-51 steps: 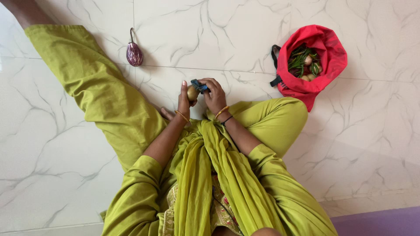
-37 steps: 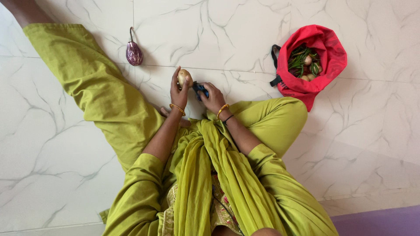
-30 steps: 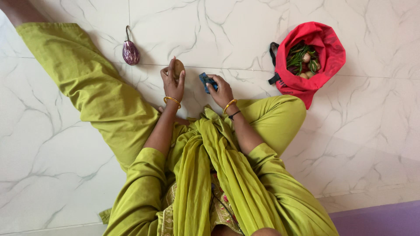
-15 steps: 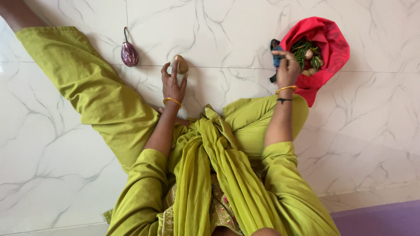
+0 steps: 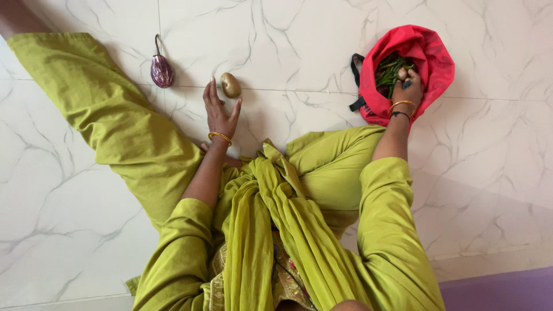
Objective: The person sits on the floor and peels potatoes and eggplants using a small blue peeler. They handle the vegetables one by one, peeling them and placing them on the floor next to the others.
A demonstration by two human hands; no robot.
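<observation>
L hand spread beside potato; R hand in red bag, grip unclear.

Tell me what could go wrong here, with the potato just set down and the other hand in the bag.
The potato lies loose on smooth marble floor, apart from the open left hand; it could roll off. The right hand is inside the red bag among green beans, with something dark blue at the fingers; if that is a peeler, a blind grab might nick a finger. The soft bag could slump and spill.
</observation>
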